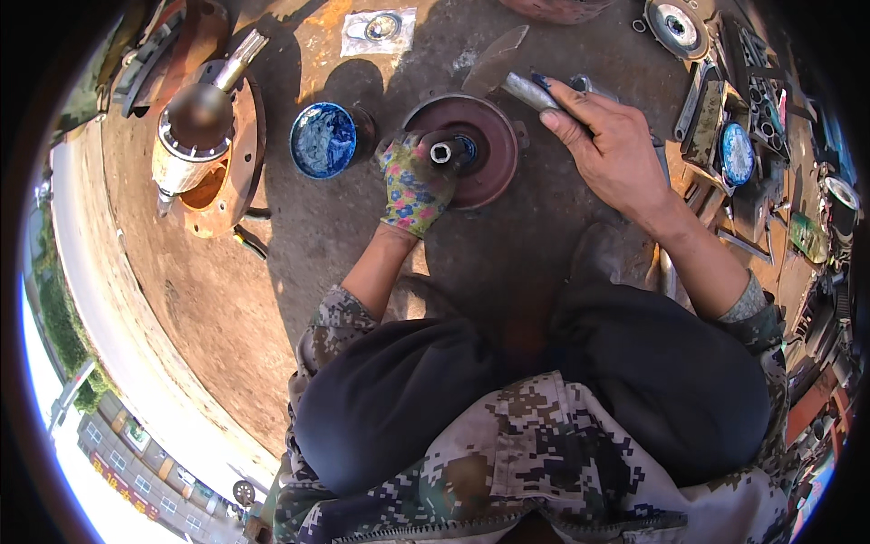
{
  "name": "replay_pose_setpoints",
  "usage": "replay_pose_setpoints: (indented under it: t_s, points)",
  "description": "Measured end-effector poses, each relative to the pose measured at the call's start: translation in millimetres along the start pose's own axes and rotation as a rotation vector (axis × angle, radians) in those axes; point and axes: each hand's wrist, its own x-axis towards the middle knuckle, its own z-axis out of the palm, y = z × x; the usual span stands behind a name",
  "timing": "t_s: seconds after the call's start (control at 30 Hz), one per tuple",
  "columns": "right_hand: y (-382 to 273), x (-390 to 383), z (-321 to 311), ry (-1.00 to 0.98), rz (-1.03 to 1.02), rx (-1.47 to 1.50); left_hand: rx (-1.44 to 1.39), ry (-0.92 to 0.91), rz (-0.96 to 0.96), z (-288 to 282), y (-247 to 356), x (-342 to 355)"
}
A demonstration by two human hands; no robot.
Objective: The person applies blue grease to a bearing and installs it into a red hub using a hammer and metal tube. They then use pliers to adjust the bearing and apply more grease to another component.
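My left hand (412, 181), in a flowered glove, is closed round a dark metal sleeve (441, 152) with a square-looking hole in its end. The sleeve stands over the middle of a round reddish-brown metal part (494, 168), with some blue grease beside it. To the right, my bare right hand (616, 145) grips a thick grey metal bar (527, 92), fingers on top and thumb below. A fingertip is smeared dark blue. Left of the gloved hand stands an open tin of blue grease (323, 140).
A flanged metal housing with a shaft (195, 136) stands at the left. A bearing-like ring on a wrapper (381, 29) lies at the far side. Sockets and wrenches (766, 109), a metal box (707, 136) and a wheel-like disc (678, 27) crowd the right.
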Motion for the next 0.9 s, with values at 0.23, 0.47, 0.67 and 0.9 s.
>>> replay_pose_setpoints:
  t_s: [0.23, 0.47, 0.67, 0.9]
  points:
    - [10, -14, -9, -0.092, 0.266, 0.128, 0.006, -0.140, 0.062, -20, 1, -7]
    - [22, -23, -3, -0.068, 0.178, 0.116, 0.015, -0.151, 0.195, -19, 1, 0]
    - [16, -20, -6, -0.171, 0.253, 0.159, 0.022, -0.101, 0.252, -19, 1, 1]
    - [18, -25, -1, -0.160, 0.123, 0.121, 0.030, -0.134, 0.163, -15, 12, 4]
